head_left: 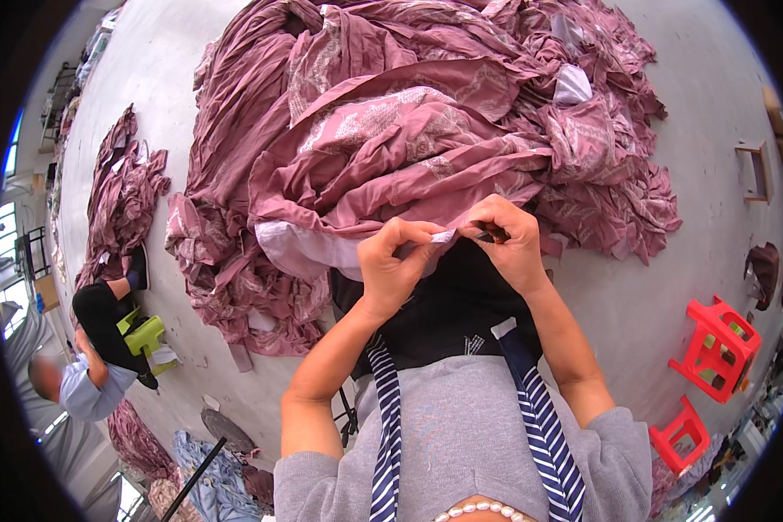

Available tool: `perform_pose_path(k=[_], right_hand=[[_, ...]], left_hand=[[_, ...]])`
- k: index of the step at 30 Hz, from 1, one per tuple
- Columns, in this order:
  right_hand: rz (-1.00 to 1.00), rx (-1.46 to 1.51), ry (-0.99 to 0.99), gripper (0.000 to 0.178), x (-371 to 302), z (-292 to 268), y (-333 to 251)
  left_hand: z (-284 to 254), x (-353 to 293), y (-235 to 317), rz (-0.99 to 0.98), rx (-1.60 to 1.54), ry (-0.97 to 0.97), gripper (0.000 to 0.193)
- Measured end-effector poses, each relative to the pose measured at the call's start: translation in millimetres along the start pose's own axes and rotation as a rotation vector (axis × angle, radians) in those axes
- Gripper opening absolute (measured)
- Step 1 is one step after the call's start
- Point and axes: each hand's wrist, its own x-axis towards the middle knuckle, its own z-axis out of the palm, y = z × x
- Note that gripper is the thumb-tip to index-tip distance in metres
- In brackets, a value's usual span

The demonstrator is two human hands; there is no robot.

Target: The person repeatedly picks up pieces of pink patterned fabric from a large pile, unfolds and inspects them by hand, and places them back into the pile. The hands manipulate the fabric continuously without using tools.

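A big heap of dusty-pink patterned cloth [391,165] spreads in front of me, its near fold drawn over my lap. My left hand [398,264] pinches the cloth's near edge between thumb and fingers, where a narrow white strip [442,237] shows. Right beside it, my right hand [511,242] is closed at the same edge, fingertips almost meeting those of the left. Something small and dark [493,232] shows within the right hand's fingers; its kind is hidden. A pale, whitish-pink underside [309,248] of the cloth hangs left of my left hand.
Red plastic stools [718,348] stand on the grey floor [622,322] at the right. At the left, a person [96,374] sits near a green stool [148,335], beside another pink cloth pile [117,196]. Bluish cloth [213,474] lies at lower left.
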Motion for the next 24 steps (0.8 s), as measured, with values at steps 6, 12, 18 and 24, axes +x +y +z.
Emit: perform_pose_path(k=[6, 12, 18, 24], right_hand=[[0.266, 0.306, 0.047, 0.010, -3.2, -0.4, -0.3], [0.270, 0.089, 0.128, 0.018, -5.2, -10.3, -7.4], [0.370, -0.017, 0.039, 0.018, -21.5, -11.3, -17.7], [0.385, -0.019, -0.023, 0.017, -13.4, -5.7, -20.6]], left_hand=[[-0.4, 5.9, -3.0, -0.352, -0.434, -0.014, 0.018], [-1.7, 7.6, -8.8, -0.387, -0.500, 0.050, 0.019], [0.9, 8.2, -9.6, -0.299, -0.460, 0.066, 0.019], [1.6, 3.2, -4.3, -0.149, -0.281, 0.004, 0.014]])
